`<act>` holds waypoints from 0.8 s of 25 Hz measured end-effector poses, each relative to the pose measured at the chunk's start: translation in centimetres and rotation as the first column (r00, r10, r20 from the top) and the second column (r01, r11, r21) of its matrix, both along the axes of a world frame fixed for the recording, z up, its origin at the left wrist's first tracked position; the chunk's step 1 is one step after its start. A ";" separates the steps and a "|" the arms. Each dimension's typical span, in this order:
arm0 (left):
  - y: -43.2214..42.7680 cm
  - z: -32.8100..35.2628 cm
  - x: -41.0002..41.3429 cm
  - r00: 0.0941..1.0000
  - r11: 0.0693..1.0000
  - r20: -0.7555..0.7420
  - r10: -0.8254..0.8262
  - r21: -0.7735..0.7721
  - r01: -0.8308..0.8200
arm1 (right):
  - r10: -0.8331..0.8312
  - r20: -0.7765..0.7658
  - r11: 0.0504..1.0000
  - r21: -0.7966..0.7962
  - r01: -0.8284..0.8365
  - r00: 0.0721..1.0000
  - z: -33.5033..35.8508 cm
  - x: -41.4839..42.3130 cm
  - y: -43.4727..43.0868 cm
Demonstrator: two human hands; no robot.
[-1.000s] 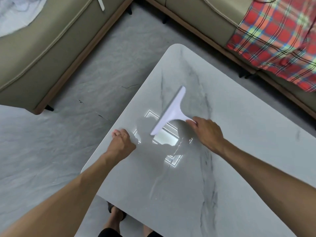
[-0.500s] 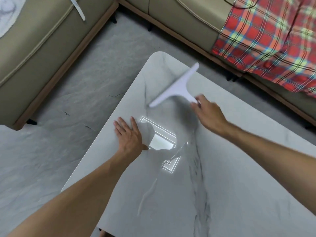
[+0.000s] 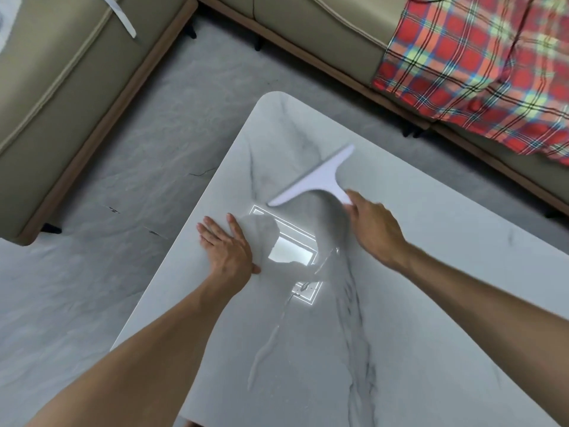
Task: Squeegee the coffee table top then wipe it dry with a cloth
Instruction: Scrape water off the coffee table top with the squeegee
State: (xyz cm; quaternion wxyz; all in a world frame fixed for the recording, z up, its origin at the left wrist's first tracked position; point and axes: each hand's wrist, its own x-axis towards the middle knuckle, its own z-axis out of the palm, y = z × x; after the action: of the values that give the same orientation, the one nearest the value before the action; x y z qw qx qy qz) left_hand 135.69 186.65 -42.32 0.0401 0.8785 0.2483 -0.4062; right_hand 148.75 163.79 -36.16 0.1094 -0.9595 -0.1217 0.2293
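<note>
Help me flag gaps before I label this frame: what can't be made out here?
1. Squeegee handle end: head view, covered by the right hand gripping it.
2. Whether its blade touches the coffee table top: head view, motion blur and angle.
3. Table's near and right ends: cut off by the frame edges.
4. Plaid cloth on the sofa: cut off by the top and right edges.

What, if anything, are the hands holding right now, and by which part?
The right hand grips the white squeegee by its handle end; the left hand holds nothing and rests flat on the coffee table top.
</note>
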 end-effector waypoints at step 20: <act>0.1 0.2 -0.6 0.996 0.999 0.085 0.024 -0.049 -0.020 | 0.055 0.064 0.998 0.035 -0.057 0.996 0.7 5.7 0.6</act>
State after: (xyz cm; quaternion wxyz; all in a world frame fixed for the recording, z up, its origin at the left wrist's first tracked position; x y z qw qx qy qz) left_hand 135.11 186.70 -42.10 0.0762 0.8910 0.2463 -0.3737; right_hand 154.43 164.44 -35.48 0.1168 -0.9603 -0.1561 0.1997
